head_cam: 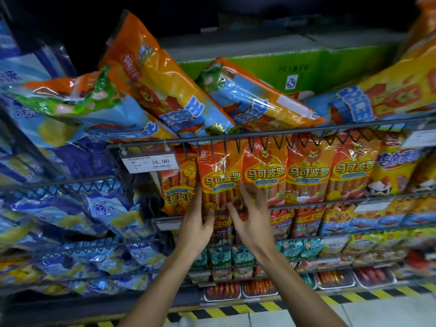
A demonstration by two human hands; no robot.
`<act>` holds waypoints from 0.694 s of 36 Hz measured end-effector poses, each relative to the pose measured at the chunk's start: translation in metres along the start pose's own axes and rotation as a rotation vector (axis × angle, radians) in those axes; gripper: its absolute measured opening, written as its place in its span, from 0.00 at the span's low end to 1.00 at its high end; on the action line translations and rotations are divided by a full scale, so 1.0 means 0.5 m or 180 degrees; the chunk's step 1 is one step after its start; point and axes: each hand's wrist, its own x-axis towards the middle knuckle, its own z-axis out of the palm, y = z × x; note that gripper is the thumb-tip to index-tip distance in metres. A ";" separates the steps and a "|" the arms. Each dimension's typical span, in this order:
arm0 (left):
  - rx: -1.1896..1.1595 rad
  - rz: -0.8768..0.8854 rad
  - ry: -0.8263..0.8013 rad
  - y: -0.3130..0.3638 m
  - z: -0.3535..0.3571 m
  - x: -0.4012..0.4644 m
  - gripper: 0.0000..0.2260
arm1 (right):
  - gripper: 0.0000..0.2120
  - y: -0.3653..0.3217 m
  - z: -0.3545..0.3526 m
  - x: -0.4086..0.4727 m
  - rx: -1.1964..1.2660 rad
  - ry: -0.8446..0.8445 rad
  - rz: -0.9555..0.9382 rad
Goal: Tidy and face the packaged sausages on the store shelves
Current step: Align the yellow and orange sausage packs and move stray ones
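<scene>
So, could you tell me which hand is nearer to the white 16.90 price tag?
Left. The left hand is just below and right of the price tag; the right hand is farther right, on the same sausage pack.

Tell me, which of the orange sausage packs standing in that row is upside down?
The leftmost orange pack, just under the 16.90 price tag. Its writing reads upside down, while the packs to its right stand with their lettering the right way up.
</scene>
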 end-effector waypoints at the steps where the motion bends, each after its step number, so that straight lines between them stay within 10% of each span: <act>1: 0.0042 0.0034 -0.0039 0.001 0.002 0.004 0.37 | 0.33 0.000 0.002 0.002 -0.0084 -0.0010 0.0005; 10: 0.0777 0.1102 0.0885 0.004 0.025 -0.037 0.29 | 0.29 0.034 -0.012 0.008 -0.0360 0.0358 -0.0287; 25: 0.1835 0.1458 0.0359 -0.018 0.085 0.040 0.32 | 0.34 0.081 -0.038 0.027 -0.1145 -0.0014 -0.0606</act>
